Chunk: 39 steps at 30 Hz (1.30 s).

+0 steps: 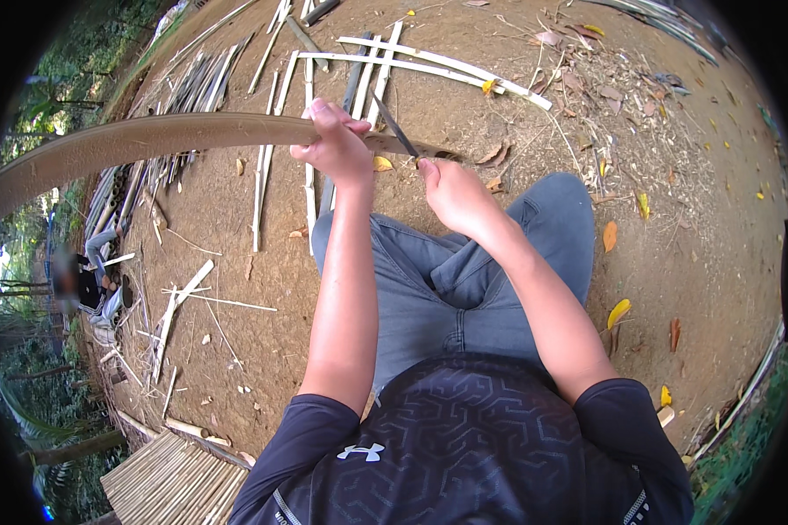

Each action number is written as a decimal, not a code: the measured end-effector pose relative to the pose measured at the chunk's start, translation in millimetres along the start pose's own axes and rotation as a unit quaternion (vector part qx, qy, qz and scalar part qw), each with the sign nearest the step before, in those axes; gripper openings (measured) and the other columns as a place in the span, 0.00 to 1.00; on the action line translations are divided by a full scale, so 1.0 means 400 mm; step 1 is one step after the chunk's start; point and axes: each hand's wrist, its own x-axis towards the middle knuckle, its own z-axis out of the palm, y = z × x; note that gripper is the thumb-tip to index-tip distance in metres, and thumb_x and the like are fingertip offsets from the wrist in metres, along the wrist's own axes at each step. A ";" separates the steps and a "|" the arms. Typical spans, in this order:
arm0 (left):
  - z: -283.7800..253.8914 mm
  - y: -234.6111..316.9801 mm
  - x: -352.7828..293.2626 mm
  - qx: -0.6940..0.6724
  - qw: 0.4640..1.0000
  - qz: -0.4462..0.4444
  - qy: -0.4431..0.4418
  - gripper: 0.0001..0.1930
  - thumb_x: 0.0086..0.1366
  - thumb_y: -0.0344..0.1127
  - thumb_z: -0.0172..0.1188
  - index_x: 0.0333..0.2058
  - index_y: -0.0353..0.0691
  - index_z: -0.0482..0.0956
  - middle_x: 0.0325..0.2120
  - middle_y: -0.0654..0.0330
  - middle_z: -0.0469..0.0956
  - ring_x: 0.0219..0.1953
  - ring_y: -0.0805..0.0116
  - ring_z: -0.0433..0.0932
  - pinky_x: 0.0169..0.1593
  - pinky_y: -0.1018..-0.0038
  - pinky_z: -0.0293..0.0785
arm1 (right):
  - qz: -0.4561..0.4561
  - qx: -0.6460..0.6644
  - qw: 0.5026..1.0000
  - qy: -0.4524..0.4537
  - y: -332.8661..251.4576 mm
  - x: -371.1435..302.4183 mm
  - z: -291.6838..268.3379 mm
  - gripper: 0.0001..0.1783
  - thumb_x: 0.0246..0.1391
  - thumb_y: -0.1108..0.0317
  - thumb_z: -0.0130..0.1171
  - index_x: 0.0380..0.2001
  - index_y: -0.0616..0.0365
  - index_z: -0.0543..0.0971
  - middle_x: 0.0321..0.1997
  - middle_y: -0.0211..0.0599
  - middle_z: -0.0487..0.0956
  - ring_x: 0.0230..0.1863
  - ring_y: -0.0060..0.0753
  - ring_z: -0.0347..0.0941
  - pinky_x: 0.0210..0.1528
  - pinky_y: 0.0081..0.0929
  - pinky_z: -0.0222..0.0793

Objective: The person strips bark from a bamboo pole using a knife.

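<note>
A long, wide split bamboo strip (pixel 193 129) runs from the far left to just in front of my knees, its near face brown. My left hand (pixel 337 150) is wrapped round it close to its right end. In my right hand (pixel 457 194) is a knife (pixel 397 128), its dark narrow blade pointing up and to the left. The blade crosses the strip's end to the right of my left hand; whether it bites into the bamboo I cannot tell. The knife's handle is mostly hidden in my fist.
I sit cross-legged on bare earth. Pale bamboo strips (pixel 451 63) lie crossed beyond my hands. A pile of thin sticks (pixel 203 87) lies far left, near another seated person (pixel 92 280). A bamboo slat panel (pixel 171 481) is at lower left. Dry leaves (pixel 610 235) dot the right side.
</note>
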 end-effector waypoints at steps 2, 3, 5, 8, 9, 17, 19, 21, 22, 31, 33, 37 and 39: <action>-0.002 -0.001 -0.003 0.011 1.000 0.012 -0.021 0.18 0.68 0.35 0.49 0.18 0.35 0.68 0.14 0.62 0.67 0.10 0.75 0.69 0.14 0.79 0.67 | -0.015 0.005 1.000 0.009 -0.005 0.004 -0.001 0.27 0.71 0.55 0.36 0.31 0.67 0.75 0.27 0.61 0.77 0.34 0.66 0.74 0.39 0.51 0.68; -0.002 -0.002 -0.004 0.016 0.999 0.018 -0.031 0.18 0.69 0.34 0.48 0.18 0.35 0.68 0.13 0.62 0.68 0.10 0.75 0.69 0.14 0.79 0.67 | -0.041 0.004 0.999 0.035 -0.006 0.009 0.012 0.27 0.71 0.55 0.36 0.31 0.66 0.75 0.27 0.60 0.77 0.34 0.66 0.74 0.39 0.51 0.68; 0.004 0.000 0.004 0.025 1.000 -0.008 -0.014 0.17 0.69 0.34 0.48 0.19 0.36 0.67 0.13 0.62 0.67 0.10 0.75 0.69 0.14 0.79 0.66 | -0.064 0.016 0.996 0.058 0.019 0.026 0.035 0.26 0.71 0.55 0.37 0.33 0.65 0.77 0.27 0.59 0.78 0.33 0.65 0.75 0.39 0.50 0.69; 0.006 0.007 0.022 0.003 0.999 -0.018 0.030 0.17 0.68 0.36 0.49 0.20 0.37 0.66 0.14 0.62 0.66 0.09 0.75 0.67 0.13 0.78 0.65 | -0.024 0.014 1.000 -0.009 0.013 0.056 0.041 0.26 0.71 0.57 0.36 0.33 0.66 0.77 0.27 0.59 0.78 0.34 0.63 0.76 0.40 0.50 0.70; -0.002 0.003 0.026 -0.006 1.000 -0.017 0.025 0.17 0.68 0.37 0.50 0.19 0.37 0.65 0.14 0.62 0.66 0.09 0.75 0.66 0.13 0.78 0.65 | -0.036 -0.001 0.999 0.019 0.006 0.054 0.043 0.26 0.71 0.57 0.36 0.34 0.66 0.77 0.27 0.60 0.79 0.34 0.63 0.77 0.40 0.50 0.70; -0.031 0.000 0.013 0.009 1.000 -0.004 -0.012 0.17 0.68 0.36 0.48 0.19 0.38 0.64 0.13 0.62 0.65 0.10 0.73 0.67 0.15 0.75 0.69 | -0.033 -0.065 0.995 0.062 -0.007 0.032 0.050 0.27 0.71 0.56 0.36 0.36 0.70 0.77 0.27 0.60 0.80 0.31 0.61 0.80 0.36 0.50 0.76; -0.042 -0.008 0.023 0.005 1.000 -0.012 0.004 0.18 0.68 0.36 0.46 0.18 0.38 0.64 0.13 0.62 0.65 0.10 0.73 0.67 0.14 0.75 0.70 | -0.036 -0.078 0.996 0.028 -0.034 0.014 0.041 0.28 0.72 0.56 0.34 0.38 0.69 0.77 0.25 0.53 0.80 0.25 0.51 0.80 0.29 0.43 0.76; -0.004 0.005 0.007 -0.007 0.999 -0.034 -0.002 0.18 0.68 0.35 0.45 0.18 0.38 0.65 0.12 0.62 0.65 0.09 0.73 0.68 0.14 0.74 0.71 | -0.024 -0.072 0.996 0.048 0.073 0.081 0.062 0.28 0.73 0.57 0.32 0.33 0.68 0.76 0.15 0.37 0.72 0.13 0.31 0.68 0.15 0.30 0.66; -0.011 0.002 0.010 -0.002 1.000 -0.020 -0.013 0.18 0.68 0.35 0.45 0.18 0.38 0.65 0.12 0.62 0.65 0.09 0.73 0.68 0.14 0.74 0.71 | -0.031 -0.093 0.994 0.052 0.094 0.105 0.069 0.28 0.73 0.57 0.32 0.31 0.67 0.76 0.13 0.33 0.68 0.11 0.24 0.62 0.12 0.26 0.61; -0.054 -0.021 0.046 0.008 0.999 0.016 -0.041 0.19 0.68 0.37 0.44 0.17 0.38 0.65 0.11 0.61 0.65 0.09 0.73 0.66 0.14 0.73 0.71 | 0.020 -0.091 0.995 0.039 0.075 0.095 0.075 0.29 0.72 0.55 0.33 0.38 0.68 0.78 0.25 0.55 0.80 0.30 0.56 0.80 0.40 0.50 0.75; -0.064 -0.011 0.054 0.018 0.999 -0.002 -0.030 0.19 0.68 0.39 0.45 0.18 0.38 0.65 0.11 0.61 0.65 0.10 0.73 0.67 0.15 0.73 0.71 | 0.039 -0.060 0.997 -0.013 0.028 0.062 0.065 0.29 0.72 0.55 0.32 0.38 0.69 0.78 0.25 0.54 0.80 0.30 0.53 0.80 0.41 0.49 0.75; -0.041 -0.006 0.054 0.051 0.998 -0.020 -0.028 0.21 0.68 0.48 0.42 0.19 0.41 0.62 0.08 0.61 0.61 0.10 0.71 0.62 0.16 0.71 0.68 | 0.121 -0.072 0.989 -0.036 0.185 0.162 0.083 0.28 0.73 0.56 0.31 0.37 0.65 0.77 0.26 0.47 0.79 0.29 0.44 0.80 0.36 0.45 0.76; -0.062 -0.019 0.064 0.043 0.998 -0.009 -0.043 0.22 0.67 0.50 0.43 0.19 0.41 0.63 0.08 0.61 0.61 0.10 0.71 0.62 0.16 0.71 0.67 | 0.067 -0.104 0.992 0.021 0.135 0.136 0.103 0.29 0.73 0.55 0.30 0.36 0.65 0.77 0.26 0.46 0.79 0.29 0.44 0.80 0.37 0.45 0.76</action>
